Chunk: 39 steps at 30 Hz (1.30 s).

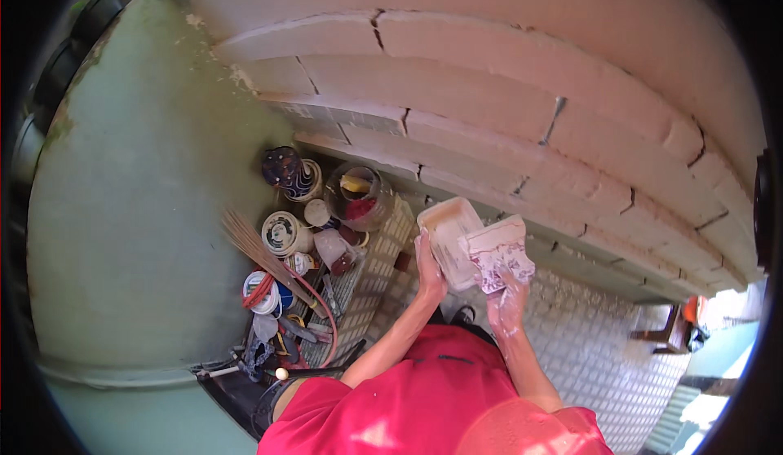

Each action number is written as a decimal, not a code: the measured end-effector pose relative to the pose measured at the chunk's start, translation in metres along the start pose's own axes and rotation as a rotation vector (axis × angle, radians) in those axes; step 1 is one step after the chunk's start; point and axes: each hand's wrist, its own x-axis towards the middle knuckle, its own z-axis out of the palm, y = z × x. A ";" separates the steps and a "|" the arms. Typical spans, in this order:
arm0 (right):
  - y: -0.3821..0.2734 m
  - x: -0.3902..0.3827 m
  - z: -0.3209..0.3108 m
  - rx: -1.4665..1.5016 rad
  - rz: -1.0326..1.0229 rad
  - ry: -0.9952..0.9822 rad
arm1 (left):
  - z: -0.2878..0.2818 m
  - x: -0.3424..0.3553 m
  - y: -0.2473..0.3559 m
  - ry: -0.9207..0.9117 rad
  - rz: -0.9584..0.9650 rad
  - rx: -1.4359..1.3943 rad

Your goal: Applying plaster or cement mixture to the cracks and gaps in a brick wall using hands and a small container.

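Note:
My left hand point(430, 267) is closed on the near left edge of a shallow rectangular plastic container point(445, 228), whitish with beige inside. My right hand point(509, 302), streaked with white paste, grips a flat pale piece point(499, 243) with reddish-purple blotches on its lower part. It looks like a spreader or a folded sheet; I cannot tell which. That piece overlaps the right rim of the container, and whether they touch is unclear. Both things are held up in front of me, over the tiled floor.
A pinkish wall point(489, 80) with long horizontal ledges and dark cracks runs ahead. On the left, a green wall point(155, 194) stands behind a cluttered bench with paint buckets point(285, 235), a clear tub point(359, 198), a stick broom point(261, 247) and tools. A wooden stool point(673, 330) is at far right.

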 end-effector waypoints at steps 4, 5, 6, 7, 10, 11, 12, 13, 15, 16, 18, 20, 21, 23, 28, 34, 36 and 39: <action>-0.018 0.021 0.015 0.040 -0.029 -0.020 | -0.008 -0.001 0.015 0.012 -0.033 -0.017; -0.026 0.029 0.021 0.075 -0.029 -0.064 | -0.006 -0.002 0.020 0.009 -0.036 -0.010; -0.034 0.033 0.031 0.098 -0.072 -0.062 | 0.004 -0.004 0.028 0.021 -0.048 -0.003; -0.044 0.038 0.038 0.122 -0.116 -0.059 | 0.013 -0.005 0.032 0.033 -0.063 0.006; -0.054 0.056 0.053 0.093 -0.196 -0.072 | 0.010 0.009 0.039 0.073 -0.078 0.032; -0.052 0.060 0.060 0.099 -0.212 -0.050 | 0.005 0.014 0.045 0.062 -0.101 0.043; -0.050 0.066 0.062 0.111 -0.237 -0.049 | 0.001 0.020 0.046 0.014 -0.105 0.068; -0.048 0.072 0.063 0.123 -0.260 -0.048 | -0.003 0.027 0.048 -0.032 -0.109 0.092; -0.043 0.085 0.059 0.143 -0.276 -0.036 | -0.001 0.030 0.060 -0.031 -0.160 0.122; -0.041 0.093 0.059 0.159 -0.277 -0.052 | -0.008 0.037 0.063 -0.068 -0.143 0.106; -0.037 0.105 0.065 0.168 -0.293 -0.060 | -0.012 0.043 0.075 -0.028 -0.122 0.092; -0.029 0.116 0.069 0.174 -0.304 -0.059 | -0.031 0.055 0.086 -0.059 -0.117 0.099; -0.026 0.126 0.070 0.206 -0.299 -0.052 | -0.037 0.061 0.091 -0.092 -0.094 0.094; -0.019 0.142 0.070 0.241 -0.295 -0.034 | -0.045 0.064 0.099 -0.108 -0.104 0.095; -0.002 0.170 0.072 0.253 -0.319 0.013 | -0.043 0.070 0.116 -0.035 -0.086 0.111; 0.004 0.195 0.080 0.291 -0.384 0.031 | -0.043 0.074 0.127 -0.050 -0.065 0.097; 0.008 0.203 0.079 0.290 -0.392 0.058 | -0.044 0.076 0.127 -0.043 -0.057 0.111; 0.014 0.221 0.078 0.300 -0.399 0.122 | -0.045 0.078 0.128 -0.037 -0.055 0.123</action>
